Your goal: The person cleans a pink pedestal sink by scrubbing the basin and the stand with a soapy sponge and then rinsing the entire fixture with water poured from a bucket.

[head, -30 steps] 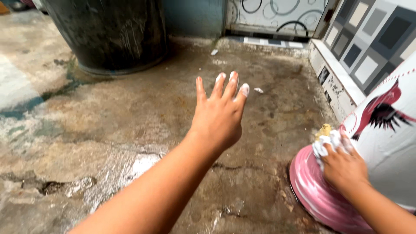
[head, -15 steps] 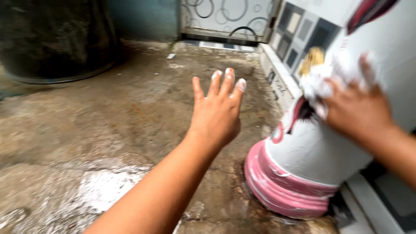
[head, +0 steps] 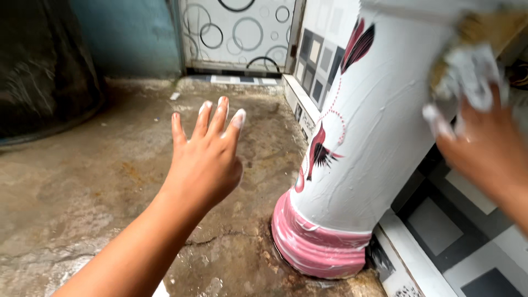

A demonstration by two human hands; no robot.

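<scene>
A tall white pillar (head: 374, 132) with red bird paintings and a pink base (head: 313, 245) stands on the wet concrete floor. It is streaked with soapy foam. My right hand (head: 484, 148) grips a foamy yellow scrub sponge (head: 467, 60) pressed against the pillar's upper right side. My left hand (head: 206, 157) is stretched out in the air over the floor, left of the pillar, fingers spread, with foam on the fingertips and nothing in it.
A large dark barrel (head: 44, 71) stands at the back left. A door with ring patterns (head: 236, 33) and a tiled wall (head: 316, 58) close the back. Grey and white tiles (head: 456, 231) run along the right, behind the pillar.
My view has swung right and closer to the pillar. My right hand has risen with the sponge from the pink base to the upper part. The left hand stays outstretched.
</scene>
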